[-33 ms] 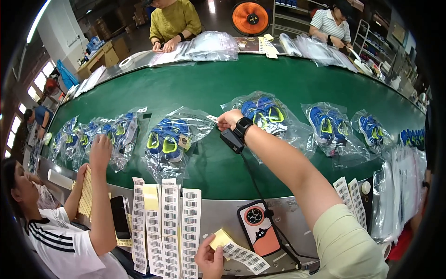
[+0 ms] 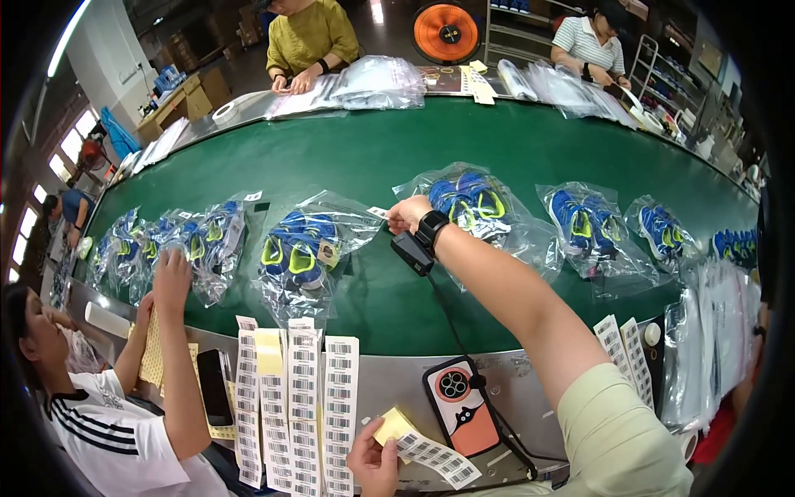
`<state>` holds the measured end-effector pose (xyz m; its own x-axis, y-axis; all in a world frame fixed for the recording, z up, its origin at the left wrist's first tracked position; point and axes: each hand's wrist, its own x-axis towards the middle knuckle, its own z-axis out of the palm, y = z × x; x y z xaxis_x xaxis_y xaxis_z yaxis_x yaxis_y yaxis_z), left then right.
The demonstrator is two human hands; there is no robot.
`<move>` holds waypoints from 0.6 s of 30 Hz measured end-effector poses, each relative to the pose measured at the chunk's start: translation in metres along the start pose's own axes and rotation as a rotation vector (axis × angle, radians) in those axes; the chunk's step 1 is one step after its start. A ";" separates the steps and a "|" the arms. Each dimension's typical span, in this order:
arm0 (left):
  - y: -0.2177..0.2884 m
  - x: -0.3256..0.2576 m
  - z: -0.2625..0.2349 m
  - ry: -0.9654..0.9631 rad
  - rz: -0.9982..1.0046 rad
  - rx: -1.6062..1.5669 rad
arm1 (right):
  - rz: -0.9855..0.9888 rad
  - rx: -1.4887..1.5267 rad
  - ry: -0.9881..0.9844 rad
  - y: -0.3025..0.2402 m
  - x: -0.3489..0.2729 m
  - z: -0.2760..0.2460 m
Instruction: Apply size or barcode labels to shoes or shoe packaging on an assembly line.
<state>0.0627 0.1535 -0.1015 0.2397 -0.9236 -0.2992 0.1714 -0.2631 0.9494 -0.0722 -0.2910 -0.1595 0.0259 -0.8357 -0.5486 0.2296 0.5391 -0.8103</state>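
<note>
Nothing had shifted since the earlier frame: both hands sat where they were. Nearest, the left hand (image 2: 374, 458) pinched a strip of barcode labels (image 2: 437, 458) on yellow backing, its long axis running down to the right. Four more label strips (image 2: 305, 398) lay upright on the table's (image 2: 389, 381) grey edge. Farther out, the right hand (image 2: 409, 214) gripped a small white sticker (image 2: 378, 212), pointing left, beside a clear bag of blue shoes (image 2: 300, 248) on the green belt (image 2: 364, 157).

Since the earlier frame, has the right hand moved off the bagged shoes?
No. The right hand sits at the same spot, at the left edge of the bagged blue shoes on the green belt.
</note>
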 end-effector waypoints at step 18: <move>0.018 0.005 0.004 -0.032 -0.001 -0.104 | -0.738 -0.881 0.134 0.014 -0.093 -0.131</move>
<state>0.0627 0.1432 -0.0852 0.2092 -0.9321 -0.2957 0.2701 -0.2356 0.9336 -0.1993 -0.1922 -0.1473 0.0526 -0.9883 0.1435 -0.6135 -0.1454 -0.7762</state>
